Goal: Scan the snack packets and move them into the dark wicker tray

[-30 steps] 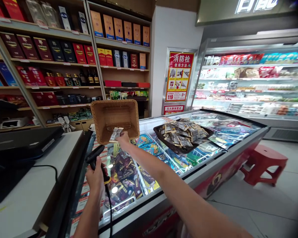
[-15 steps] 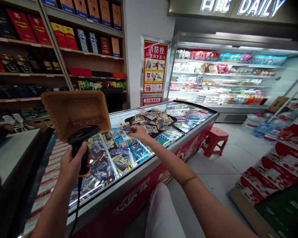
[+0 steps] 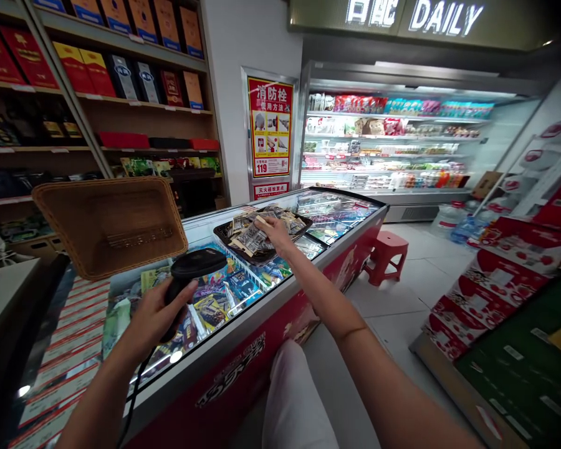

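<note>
My left hand (image 3: pixel 166 308) is wrapped round the grip of a black handheld barcode scanner (image 3: pixel 199 263), its head pointing right above the freezer's glass. A cord hangs from the scanner's lower end. My right hand (image 3: pixel 275 232) reaches over a dark woven tray (image 3: pixel 222 236) heaped with small flat packets (image 3: pixel 250 240). Its fingers are pinched on a packet at the top of the heap, though the fingers partly hide it. To the left stands a brown wicker basket (image 3: pixel 112 218), tilted with its open side toward me; a few clear-wrapped packets lie inside.
The tray rests on a long chest freezer (image 3: pixel 243 349) holding colourful ice cream packs. A red stool (image 3: pixel 387 255) stands beyond it. Stacked red cartons (image 3: pixel 490 299) are on the right, liquor shelves (image 3: pixel 154 118) at the left, and a lit fridge (image 3: pixel 397 137) at the back.
My right hand has moved from the tray's left side onto its heap of packets. The scanner has shifted right and lower, away from the basket's front. My view has turned right.
</note>
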Demonstrator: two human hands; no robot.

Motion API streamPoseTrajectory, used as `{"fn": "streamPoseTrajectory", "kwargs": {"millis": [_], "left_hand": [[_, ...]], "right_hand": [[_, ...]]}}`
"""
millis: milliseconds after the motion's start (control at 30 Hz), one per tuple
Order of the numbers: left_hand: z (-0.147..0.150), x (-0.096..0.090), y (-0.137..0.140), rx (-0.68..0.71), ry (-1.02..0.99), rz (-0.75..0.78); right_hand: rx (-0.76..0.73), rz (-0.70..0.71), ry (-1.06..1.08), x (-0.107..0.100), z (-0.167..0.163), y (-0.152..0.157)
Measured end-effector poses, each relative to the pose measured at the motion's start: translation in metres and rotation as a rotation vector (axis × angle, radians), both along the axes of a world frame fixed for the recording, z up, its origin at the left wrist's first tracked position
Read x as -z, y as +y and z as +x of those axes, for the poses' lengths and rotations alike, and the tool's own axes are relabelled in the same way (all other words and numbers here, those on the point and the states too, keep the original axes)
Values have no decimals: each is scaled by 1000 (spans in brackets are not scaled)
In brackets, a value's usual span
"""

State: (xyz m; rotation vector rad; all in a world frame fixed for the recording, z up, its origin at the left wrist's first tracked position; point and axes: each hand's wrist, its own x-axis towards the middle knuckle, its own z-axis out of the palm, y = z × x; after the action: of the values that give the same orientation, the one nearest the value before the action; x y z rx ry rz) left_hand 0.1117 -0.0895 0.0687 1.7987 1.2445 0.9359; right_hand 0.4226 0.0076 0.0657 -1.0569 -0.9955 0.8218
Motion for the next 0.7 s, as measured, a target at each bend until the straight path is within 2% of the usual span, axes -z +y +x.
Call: {"fn": "streamPoseTrajectory", "kwargs": {"millis": [200, 367, 433, 700], "left_hand": [[26, -6, -10, 102, 66, -28], [34, -7, -7, 119, 145, 96], [35, -7, -5, 120, 156, 91], [32, 10, 3, 102, 113, -6]], "right_hand": [[21, -27, -24, 10, -3, 2], [-20, -26, -27, 15, 2, 0], [-15, -41, -26, 18, 4, 0], [14, -64, 28, 30, 1, 7]]}}
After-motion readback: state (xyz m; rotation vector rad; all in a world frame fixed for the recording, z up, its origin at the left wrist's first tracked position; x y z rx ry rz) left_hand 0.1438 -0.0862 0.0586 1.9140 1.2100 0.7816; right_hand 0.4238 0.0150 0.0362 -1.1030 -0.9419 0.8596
